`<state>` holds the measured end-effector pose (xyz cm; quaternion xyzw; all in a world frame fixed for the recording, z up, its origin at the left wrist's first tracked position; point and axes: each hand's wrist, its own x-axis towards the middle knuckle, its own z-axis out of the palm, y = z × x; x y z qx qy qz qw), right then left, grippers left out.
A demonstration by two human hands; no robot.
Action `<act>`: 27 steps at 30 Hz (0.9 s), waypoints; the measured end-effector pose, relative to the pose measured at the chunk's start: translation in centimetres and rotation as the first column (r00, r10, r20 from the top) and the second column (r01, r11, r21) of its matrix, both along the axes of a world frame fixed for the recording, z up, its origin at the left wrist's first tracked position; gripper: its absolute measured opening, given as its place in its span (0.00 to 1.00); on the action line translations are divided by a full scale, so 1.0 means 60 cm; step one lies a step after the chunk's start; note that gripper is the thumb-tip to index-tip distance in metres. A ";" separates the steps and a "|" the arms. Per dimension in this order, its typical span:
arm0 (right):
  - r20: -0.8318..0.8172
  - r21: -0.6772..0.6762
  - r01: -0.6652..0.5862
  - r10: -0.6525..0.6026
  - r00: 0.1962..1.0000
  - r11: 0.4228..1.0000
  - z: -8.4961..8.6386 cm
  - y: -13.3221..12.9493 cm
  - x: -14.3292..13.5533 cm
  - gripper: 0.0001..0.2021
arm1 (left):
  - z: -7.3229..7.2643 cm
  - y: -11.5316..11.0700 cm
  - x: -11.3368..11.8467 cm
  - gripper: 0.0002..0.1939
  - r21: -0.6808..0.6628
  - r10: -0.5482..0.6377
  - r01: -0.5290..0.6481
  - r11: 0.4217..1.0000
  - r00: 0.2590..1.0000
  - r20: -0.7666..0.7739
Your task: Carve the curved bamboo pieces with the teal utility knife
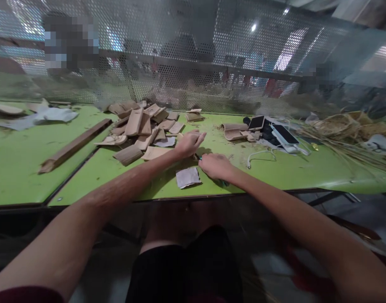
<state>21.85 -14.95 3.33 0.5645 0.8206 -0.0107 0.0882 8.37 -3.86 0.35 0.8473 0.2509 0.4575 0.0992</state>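
My left hand is over the green table, its fingers closed around something I cannot make out. Close to its right, my right hand is closed on a small dark tool with a bit of teal, mostly hidden by the fingers. In front of both hands lies a grey-white scrap of paper. A heap of curved brown wood pieces spreads to the left of my left hand, and one pale flat piece lies nearest my forearm.
A long brown bar lies on the left, near a crumpled white sheet. Right of centre are curved pieces, a phone, a white device and a cable. Dry stalks lie far right. Perforated metal mesh stands behind.
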 end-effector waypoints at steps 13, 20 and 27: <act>-0.067 -0.123 0.047 -0.056 0.996 0.991 0.028 0.012 0.005 0.23 | 0.000 -0.004 0.001 0.32 0.076 -0.040 0.033 0.997 0.994 0.100; -0.147 -0.133 0.079 -0.099 0.984 0.988 0.035 0.013 -0.001 0.24 | -0.010 0.001 -0.002 0.33 0.122 -0.036 0.017 0.992 0.986 0.160; -0.058 -0.128 0.034 -0.042 0.997 0.991 0.038 0.012 -0.011 0.22 | -0.015 0.007 0.001 0.34 0.157 -0.027 -0.005 0.988 0.979 0.200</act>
